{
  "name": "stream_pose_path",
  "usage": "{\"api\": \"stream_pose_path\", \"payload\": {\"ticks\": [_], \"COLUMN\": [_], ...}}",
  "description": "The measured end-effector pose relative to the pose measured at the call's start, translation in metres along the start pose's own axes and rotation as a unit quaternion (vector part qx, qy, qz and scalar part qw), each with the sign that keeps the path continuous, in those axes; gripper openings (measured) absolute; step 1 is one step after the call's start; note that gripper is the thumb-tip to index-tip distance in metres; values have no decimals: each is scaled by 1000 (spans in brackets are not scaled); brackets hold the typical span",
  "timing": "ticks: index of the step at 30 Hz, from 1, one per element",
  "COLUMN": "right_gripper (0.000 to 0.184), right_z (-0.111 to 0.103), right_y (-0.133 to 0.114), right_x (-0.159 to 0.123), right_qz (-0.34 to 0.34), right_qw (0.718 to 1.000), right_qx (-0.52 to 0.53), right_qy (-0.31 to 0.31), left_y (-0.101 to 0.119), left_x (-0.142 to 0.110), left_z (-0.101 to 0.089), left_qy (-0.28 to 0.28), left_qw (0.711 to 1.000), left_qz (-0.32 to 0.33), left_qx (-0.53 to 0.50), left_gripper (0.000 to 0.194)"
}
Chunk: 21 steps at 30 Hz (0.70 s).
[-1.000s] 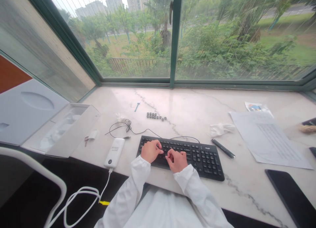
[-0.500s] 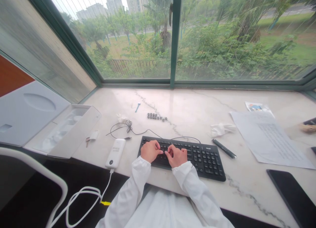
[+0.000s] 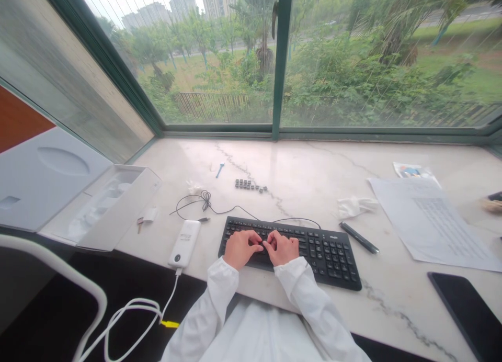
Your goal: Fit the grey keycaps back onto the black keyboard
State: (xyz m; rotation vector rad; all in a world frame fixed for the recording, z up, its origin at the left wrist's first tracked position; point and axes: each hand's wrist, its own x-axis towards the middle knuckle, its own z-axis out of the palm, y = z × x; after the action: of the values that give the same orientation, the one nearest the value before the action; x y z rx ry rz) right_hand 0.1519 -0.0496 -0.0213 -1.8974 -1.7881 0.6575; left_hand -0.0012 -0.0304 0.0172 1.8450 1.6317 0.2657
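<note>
A black keyboard (image 3: 325, 260) lies near the front edge of the marble counter. Over its left half, my left hand (image 3: 241, 248) is closed, with thumb and index finger bent together toward the middle keys. My right hand (image 3: 283, 248) faces it closely, fingers curled and the thumb near the left thumb. Between the fingertips there is a small dark spot; whether it is a loose keycap or a key in place cannot be made out. Beyond the keyboard, several loose black keycaps (image 3: 250, 185) sit in short rows. A small blue tool (image 3: 220, 170) rests to their left.
Left of the keyboard are a white power bank (image 3: 186, 244), a coiled black cable (image 3: 205, 196) and an opened white box (image 3: 117, 210). To the right lie a black pen (image 3: 359, 237), a white glove (image 3: 356, 206), a paper sheet (image 3: 435, 221) and a phone (image 3: 466, 309).
My left hand has shifted slightly down and to the right, its fingertips lower among the keys. My right hand stays nearly in place. The whole view has moved a little.
</note>
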Motion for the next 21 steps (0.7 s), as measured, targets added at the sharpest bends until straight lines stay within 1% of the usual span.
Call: {"api": "stream_pose_path", "payload": {"ticks": [3,6,14,18,21], "right_gripper": [8,8,7,7,7], "right_z": [1,1,2,1,0], "right_y": [0,0,3,2,1], "right_x": [0,0,-1,-1,0], "right_qz": [-2,-10,-3,-1,0], "right_qw": [1000,1000,1000,1000,1000], "right_qx": [-1,2,24,25,19], "right_qy": [0,1,6,4,0], "left_y": [-4,-6,-5,-1,4], "left_x": [-1,0,-1,-1,-1], "left_z": [3,5,6,5,5], "left_qy": [14,26,25,12,-3], "left_qw": [998,997,995,993,987], "left_qz": [51,73,75,72,69], "left_qx": [-15,1,64,94,142], "left_gripper": [15,13,14,13,12]}}
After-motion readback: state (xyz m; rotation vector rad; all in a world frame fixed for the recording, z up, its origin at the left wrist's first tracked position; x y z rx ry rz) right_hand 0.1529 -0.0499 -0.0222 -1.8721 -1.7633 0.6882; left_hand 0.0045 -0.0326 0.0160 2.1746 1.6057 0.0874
